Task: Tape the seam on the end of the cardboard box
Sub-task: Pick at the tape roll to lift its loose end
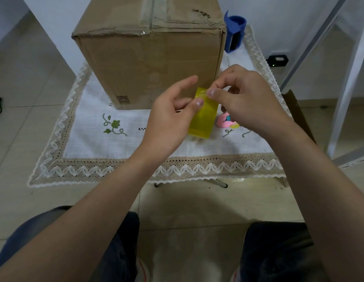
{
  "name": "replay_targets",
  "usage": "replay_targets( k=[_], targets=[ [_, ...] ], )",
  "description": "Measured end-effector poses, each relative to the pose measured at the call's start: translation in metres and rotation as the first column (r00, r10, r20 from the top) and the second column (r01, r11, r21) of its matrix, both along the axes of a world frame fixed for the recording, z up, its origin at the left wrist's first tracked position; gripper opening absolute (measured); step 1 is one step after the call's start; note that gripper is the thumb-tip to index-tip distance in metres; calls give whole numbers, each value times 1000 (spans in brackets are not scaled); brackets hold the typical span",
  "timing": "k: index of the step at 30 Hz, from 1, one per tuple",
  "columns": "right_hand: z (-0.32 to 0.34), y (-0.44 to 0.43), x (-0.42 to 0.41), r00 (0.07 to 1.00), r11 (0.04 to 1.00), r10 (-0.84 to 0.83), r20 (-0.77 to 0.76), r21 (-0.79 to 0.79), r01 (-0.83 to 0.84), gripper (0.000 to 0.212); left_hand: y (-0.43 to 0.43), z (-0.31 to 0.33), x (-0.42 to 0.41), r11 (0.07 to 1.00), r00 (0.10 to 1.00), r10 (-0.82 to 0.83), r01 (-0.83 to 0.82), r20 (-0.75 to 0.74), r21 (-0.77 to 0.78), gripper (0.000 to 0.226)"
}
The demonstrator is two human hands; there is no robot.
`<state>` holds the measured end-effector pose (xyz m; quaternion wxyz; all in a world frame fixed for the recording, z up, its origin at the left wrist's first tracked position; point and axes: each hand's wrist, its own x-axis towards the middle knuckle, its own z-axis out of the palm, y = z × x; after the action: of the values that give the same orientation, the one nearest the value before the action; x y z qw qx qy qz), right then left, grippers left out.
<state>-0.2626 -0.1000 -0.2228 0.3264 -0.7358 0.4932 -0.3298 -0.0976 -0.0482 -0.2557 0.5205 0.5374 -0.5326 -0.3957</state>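
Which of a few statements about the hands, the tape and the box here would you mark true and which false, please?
1. The left hand holds the yellow tape roll. True.
2. The right hand lies flat on the cardboard box. False: its fingertips pinch at the top of the roll, in front of the box.
3. A blue tape dispenser stands behind the box on the right. True.
4. The box stands on the bare floor. False: it stands on a white cloth with a lace border.
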Motion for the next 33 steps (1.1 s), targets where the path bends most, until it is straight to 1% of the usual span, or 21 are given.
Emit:
replay_targets(
  k=[2, 6, 8, 10, 13, 18, 22, 24, 26, 28, 29, 31, 33],
  targets=[
    [0, 1, 1, 1000, 1000, 10, 16, 21, -10, 17, -1, 0, 1, 1000, 1000, 25, -25, -17, 1, 41],
    [-5, 2, 6, 999, 999, 16, 29, 31, -17, 22, 0, -1, 0, 997, 997, 71, -71, -29, -4, 31],
    [-7, 2, 9, 998, 999, 4, 61, 40, -6, 24, 0, -2, 0, 996, 995, 93, -93, -42, 1, 30],
    [-8, 2, 11, 996, 999, -27, 81, 36, 24, 25, -1, -1, 0, 992, 991, 127, -127, -46, 10, 33],
    [-9, 2, 12, 991, 993, -113, 72, 47, 110, 23, -3, 0, 1, 986, 985, 159, -156, -68, 51, 40],
    [-10, 3, 9, 967, 969, -241, 87, 79, 235, 23, -5, -4, 2, 981, 975, 136, -106, -179, 165, 44],
    [-7, 6, 8, 963, 965, -260, 71, 55, 256, 21, -7, -7, 4, 970, 946, 86, -8, -312, 242, 52],
    [-7, 6, 7, 964, 959, -266, 27, 104, 262, 28, -7, -6, 5, 963, 917, 72, 39, -392, 267, 48],
    [-9, 4, 7, 970, 947, -239, -46, 210, 243, 44, -7, -3, 5, 958, 891, 54, 82, -451, 275, 38],
    [-10, 5, 8, 979, 935, -201, -40, 289, 204, 61, -6, 1, 7, 952, 881, 20, 128, -472, 279, 33],
    [-10, 5, 9, 981, 939, -194, -18, 285, 191, 66, -6, 1, 8, 947, 881, 4, 149, -472, 285, 32],
    [-9, 8, 11, 984, 954, -180, 7, 244, 173, 68, -6, 3, 10, 936, 885, -5, 168, -466, 310, 26],
    [-9, 11, 12, 987, 961, -157, 11, 232, 151, 69, -7, 3, 10, 931, 894, 22, 145, -448, 335, 21]
  ],
)
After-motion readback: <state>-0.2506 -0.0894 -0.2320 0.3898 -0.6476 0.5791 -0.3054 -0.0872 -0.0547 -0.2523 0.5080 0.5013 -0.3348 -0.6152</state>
